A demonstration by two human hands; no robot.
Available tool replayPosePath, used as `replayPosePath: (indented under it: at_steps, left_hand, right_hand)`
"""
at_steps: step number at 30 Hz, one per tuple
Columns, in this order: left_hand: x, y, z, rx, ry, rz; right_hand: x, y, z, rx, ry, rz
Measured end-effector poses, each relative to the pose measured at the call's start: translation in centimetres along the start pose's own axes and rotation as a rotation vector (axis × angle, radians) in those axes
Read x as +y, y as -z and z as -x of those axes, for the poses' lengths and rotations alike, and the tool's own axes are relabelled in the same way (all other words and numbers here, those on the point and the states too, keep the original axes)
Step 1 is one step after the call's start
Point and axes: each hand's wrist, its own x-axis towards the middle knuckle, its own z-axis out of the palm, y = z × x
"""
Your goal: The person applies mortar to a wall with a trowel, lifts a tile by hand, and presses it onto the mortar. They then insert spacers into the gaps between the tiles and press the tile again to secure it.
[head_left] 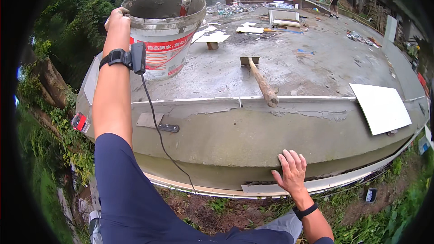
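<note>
My left hand (pixel 118 17) is closed over the near left rim of a white plastic bucket (pixel 178 49) with a red label. Grey mortar coats the bucket's rim and inner wall, and a tool handle (pixel 185 7) sticks up inside it. My right hand (pixel 293 170) is open, fingers spread, at the front edge of the grey cement ledge (pixel 235 131). On the ledge below the bucket lies a cleaver-like broad blade (pixel 149 120) with a black riveted handle (pixel 168 128). A wooden-handled tool (pixel 261 81) with a flat metal head lies across the thin white strip between us.
A white tile (pixel 380 108) lies at the right of the ledge. A red-and-black tape measure (pixel 80 122) is at the left edge. Tile pieces (pixel 211 37) and debris lie on the concrete slab (pixel 307 68). A cable hangs from my left wrist. Another person (pixel 334 4) stands far right.
</note>
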Motion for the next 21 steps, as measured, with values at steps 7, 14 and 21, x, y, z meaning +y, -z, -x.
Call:
replayPosePath:
  at_steps: [7,14,21]
  left_hand:
    - [-13.8,-9.3,5.5,0.148,0.343,0.181]
    - [-28.3,-10.9,8.0,0.104,0.490,0.112]
    - [-38.8,-8.3,3.5,0.137,0.355,-0.163]
  right_hand:
    - [0.1,-1.3,0.5,-0.011,0.023,0.080]
    - [0.5,-2.1,0.4,0.026,0.027,0.109]
    - [-0.4,-1.8,0.7,0.071,0.059,0.022]
